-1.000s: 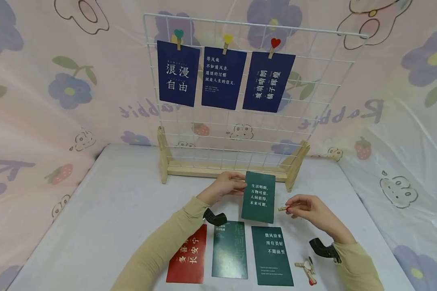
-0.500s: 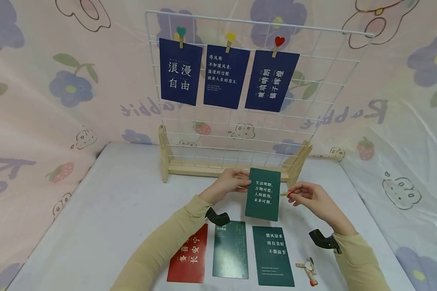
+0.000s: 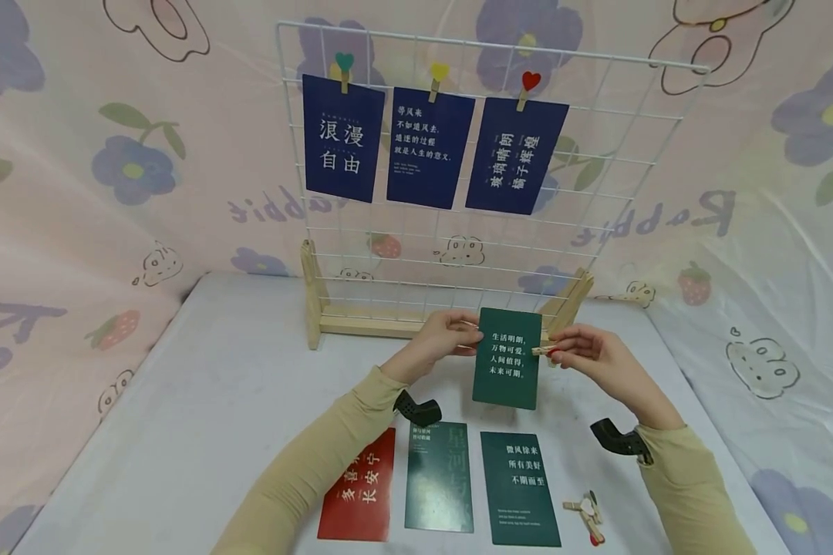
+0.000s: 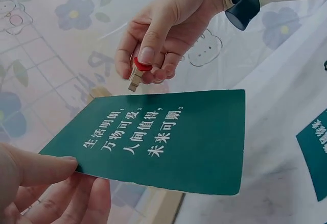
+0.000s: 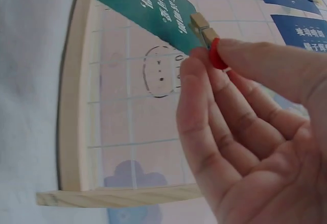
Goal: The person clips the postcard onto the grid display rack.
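Observation:
My left hand [image 3: 451,339] pinches the left edge of a green card [image 3: 507,385] with white writing, thumb on its face. The card is held upright above the table in the head view. At its right edge, my right hand [image 3: 593,354] pinches a small wooden clothespin [image 3: 543,351] by the end with a red heart [image 5: 218,54]. In the left wrist view the clothespin lies just beyond the card's far edge. Whether it touches the card I cannot tell. Three blue cards, among them the left one [image 3: 342,139], hang from the rack [image 3: 361,254] by heart clothespins.
On the table [image 3: 180,432] lie a red card [image 3: 357,493], a green card [image 3: 437,478] and another green card [image 3: 521,493]. Several loose clothespins [image 3: 586,515] are bunched to their right. The white wire rack stands on a wooden base [image 3: 375,322] behind the hands.
Both hands have risen toward the rack, the card shifting up and slightly right. The right hand has brought the clothespin up and left, close to the card's right edge.

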### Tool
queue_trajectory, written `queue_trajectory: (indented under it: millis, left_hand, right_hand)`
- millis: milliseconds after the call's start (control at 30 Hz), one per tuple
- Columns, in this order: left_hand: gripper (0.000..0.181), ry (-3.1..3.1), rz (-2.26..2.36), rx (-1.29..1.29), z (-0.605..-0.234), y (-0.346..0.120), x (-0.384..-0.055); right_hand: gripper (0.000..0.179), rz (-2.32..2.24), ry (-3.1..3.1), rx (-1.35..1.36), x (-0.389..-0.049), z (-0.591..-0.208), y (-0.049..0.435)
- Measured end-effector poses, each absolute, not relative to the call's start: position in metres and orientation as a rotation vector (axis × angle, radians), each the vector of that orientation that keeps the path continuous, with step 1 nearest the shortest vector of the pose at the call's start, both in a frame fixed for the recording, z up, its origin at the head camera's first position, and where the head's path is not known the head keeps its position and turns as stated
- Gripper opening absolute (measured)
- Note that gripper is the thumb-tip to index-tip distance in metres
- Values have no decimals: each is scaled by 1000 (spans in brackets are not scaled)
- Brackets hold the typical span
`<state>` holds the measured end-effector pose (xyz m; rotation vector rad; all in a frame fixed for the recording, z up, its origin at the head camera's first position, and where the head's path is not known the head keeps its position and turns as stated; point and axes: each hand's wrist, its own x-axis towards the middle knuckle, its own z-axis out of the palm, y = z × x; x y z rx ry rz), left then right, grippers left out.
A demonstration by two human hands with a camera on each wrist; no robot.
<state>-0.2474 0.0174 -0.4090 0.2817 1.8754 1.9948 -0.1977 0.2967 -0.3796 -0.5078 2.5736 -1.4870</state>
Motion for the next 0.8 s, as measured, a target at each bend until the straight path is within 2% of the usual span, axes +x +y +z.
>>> queue_trajectory:
  millis: [467, 800]
  left_hand:
    - [24, 1993, 2061, 410, -382, 26, -257]
    - [22, 2060, 2105, 468, -357, 30, -262]
  right_hand:
    - [22, -1486, 2627, -550, -204, -354, 301]
    - [26, -1514, 2677, -550, -211, -330, 298]
